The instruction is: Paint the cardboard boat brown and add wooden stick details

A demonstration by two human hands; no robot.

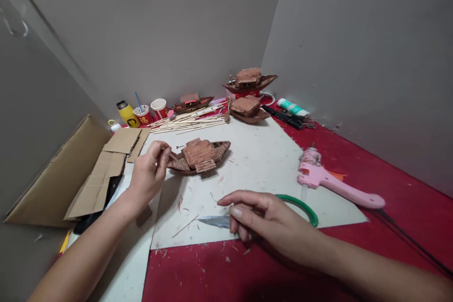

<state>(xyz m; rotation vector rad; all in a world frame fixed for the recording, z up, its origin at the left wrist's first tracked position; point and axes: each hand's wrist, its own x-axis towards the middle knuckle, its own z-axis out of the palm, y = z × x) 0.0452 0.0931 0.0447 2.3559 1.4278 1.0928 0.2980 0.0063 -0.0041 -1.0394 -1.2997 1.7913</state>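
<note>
A small brown model boat (200, 156) made of wooden strips lies on a white sheet (262, 165). My left hand (150, 172) is at its left end, fingers pinched together on a thin stick at the boat's tip. My right hand (260, 219) lies low on the sheet nearer me, fingers curled over scissors with a grey blade (214, 221) and a green handle loop (304, 207). A loose thin stick (184, 227) lies left of the blade.
A pink glue gun (332, 180) lies to the right on the red table cover (371, 160). Three more model boats (249, 80), a bundle of sticks (189, 120), paper cups (159, 107), a yellow bottle (128, 114) and dark pliers (286, 117) stand at the back. Cardboard pieces (102, 170) lie left.
</note>
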